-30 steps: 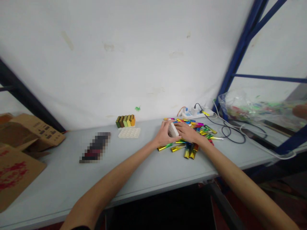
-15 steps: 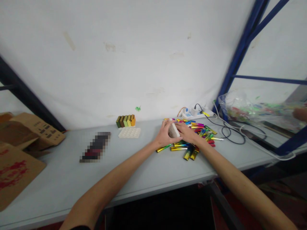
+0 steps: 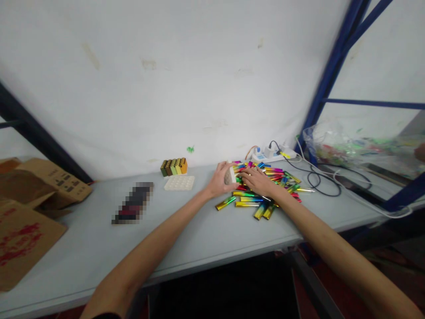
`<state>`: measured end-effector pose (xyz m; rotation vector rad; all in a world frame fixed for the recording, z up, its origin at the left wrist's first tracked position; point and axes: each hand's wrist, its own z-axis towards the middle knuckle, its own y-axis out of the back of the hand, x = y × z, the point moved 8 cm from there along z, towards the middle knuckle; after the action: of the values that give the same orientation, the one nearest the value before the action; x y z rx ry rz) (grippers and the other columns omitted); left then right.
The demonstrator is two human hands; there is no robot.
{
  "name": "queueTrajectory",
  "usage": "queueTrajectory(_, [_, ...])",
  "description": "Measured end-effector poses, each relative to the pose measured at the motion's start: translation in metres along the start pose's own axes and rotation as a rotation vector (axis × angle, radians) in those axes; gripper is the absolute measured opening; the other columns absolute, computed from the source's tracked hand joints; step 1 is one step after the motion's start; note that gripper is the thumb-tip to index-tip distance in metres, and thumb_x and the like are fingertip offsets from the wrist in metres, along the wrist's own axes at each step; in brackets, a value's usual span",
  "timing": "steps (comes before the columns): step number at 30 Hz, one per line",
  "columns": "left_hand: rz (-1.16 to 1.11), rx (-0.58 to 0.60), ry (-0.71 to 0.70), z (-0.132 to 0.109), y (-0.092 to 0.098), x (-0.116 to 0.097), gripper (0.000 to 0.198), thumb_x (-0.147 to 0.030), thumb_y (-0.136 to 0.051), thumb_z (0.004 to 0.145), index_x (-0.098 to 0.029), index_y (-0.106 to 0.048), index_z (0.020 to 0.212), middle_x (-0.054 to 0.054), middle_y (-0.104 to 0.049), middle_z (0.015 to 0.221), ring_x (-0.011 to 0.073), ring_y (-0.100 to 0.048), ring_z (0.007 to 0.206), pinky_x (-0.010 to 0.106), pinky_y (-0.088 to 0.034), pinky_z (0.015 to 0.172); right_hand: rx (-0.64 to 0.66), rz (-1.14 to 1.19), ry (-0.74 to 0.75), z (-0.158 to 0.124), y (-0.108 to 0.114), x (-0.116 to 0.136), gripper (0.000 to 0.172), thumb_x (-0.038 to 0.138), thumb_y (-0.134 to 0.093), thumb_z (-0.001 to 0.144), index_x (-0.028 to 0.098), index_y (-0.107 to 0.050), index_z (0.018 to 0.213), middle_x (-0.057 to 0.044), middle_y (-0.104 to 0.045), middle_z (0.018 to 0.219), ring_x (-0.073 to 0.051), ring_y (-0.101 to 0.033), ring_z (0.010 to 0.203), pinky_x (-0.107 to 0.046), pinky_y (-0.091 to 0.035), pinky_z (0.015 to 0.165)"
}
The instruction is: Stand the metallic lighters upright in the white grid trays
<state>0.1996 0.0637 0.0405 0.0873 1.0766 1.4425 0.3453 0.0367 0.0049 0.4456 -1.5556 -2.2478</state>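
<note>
My left hand (image 3: 219, 180) is closed round a white tray with holes (image 3: 230, 176), held tipped on its edge at the left side of a heap of shiny coloured cases (image 3: 260, 212). The cases are slim, metallic gold, green, red and blue, some with a silver end. Over the heap lies my right hand (image 3: 257, 180), fingers bent toward the tray. A greenish case seems to be at its fingertips, partly hidden. Left of the hands, a second white holed tray (image 3: 179, 183) lies flat. Behind it stands a block of upright cases (image 3: 174, 167) in rows of green, brown, yellow and orange.
A pixelated dark flat item (image 3: 134, 203) lies on the grey table (image 3: 179, 239). Cardboard boxes (image 3: 56, 179) occupy the left end. A power strip (image 3: 274, 154) with cables sits against the wall. Blue frame posts (image 3: 327, 84) and plastic bags (image 3: 345, 148) are at right, with another person's hand.
My left hand has shifted slightly left with the tray, which has turned more upright. My right hand has come away from the tray and now rests over the cases.
</note>
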Motion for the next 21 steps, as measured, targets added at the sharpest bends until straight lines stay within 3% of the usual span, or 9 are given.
queueTrajectory(5, [0.024,-0.017,-0.01,-0.002,0.0,-0.003,0.08,-0.052,-0.081,0.075,-0.021,-0.052,0.144,0.014,-0.045,0.139,0.032,-0.043,0.139,0.046,-0.04,0.117,-0.031,0.097,0.025,0.006,0.0,0.006,0.04,0.029,-0.032,0.108,0.019,-0.063,0.131,-0.015,-0.061,0.138,-0.029,-0.052,0.13,-0.056,-0.035,0.114])
queueTrajectory(9, [0.066,-0.011,-0.024,-0.001,-0.007,-0.009,0.082,-0.056,-0.083,0.075,-0.025,-0.052,0.144,0.012,-0.045,0.142,0.0304,-0.043,0.14,0.046,-0.036,0.121,0.016,0.16,0.06,0.009,-0.01,0.02,0.037,0.029,-0.043,0.104,0.017,-0.066,0.13,-0.018,-0.06,0.141,-0.031,-0.05,0.136,-0.057,-0.029,0.119])
queueTrajectory(14, [0.03,-0.005,0.056,-0.003,-0.006,0.001,0.079,-0.058,-0.082,0.075,-0.026,-0.054,0.142,0.011,-0.046,0.139,0.0296,-0.049,0.135,0.046,-0.043,0.117,0.05,0.13,0.022,0.006,-0.014,0.025,0.045,0.03,-0.037,0.106,0.012,-0.058,0.142,-0.021,-0.056,0.148,-0.03,-0.048,0.141,-0.059,-0.023,0.122])
queueTrajectory(18, [-0.048,-0.06,0.116,-0.002,0.012,0.009,0.067,-0.053,-0.078,0.081,-0.025,-0.056,0.138,0.011,-0.047,0.135,0.0274,-0.053,0.129,0.042,-0.055,0.104,0.074,0.093,0.022,0.004,-0.009,0.026,0.046,0.036,-0.033,0.109,0.018,-0.056,0.145,-0.018,-0.052,0.153,-0.03,-0.044,0.145,-0.061,-0.025,0.121])
queueTrajectory(21, [-0.008,-0.104,0.13,-0.004,0.034,0.008,0.066,-0.053,-0.078,0.079,-0.026,-0.057,0.136,0.01,-0.046,0.134,0.0265,-0.053,0.128,0.041,-0.055,0.102,0.062,0.089,0.039,0.005,-0.008,0.025,0.047,0.038,-0.031,0.11,0.022,-0.052,0.149,-0.014,-0.051,0.156,-0.028,-0.042,0.147,-0.058,-0.029,0.12])
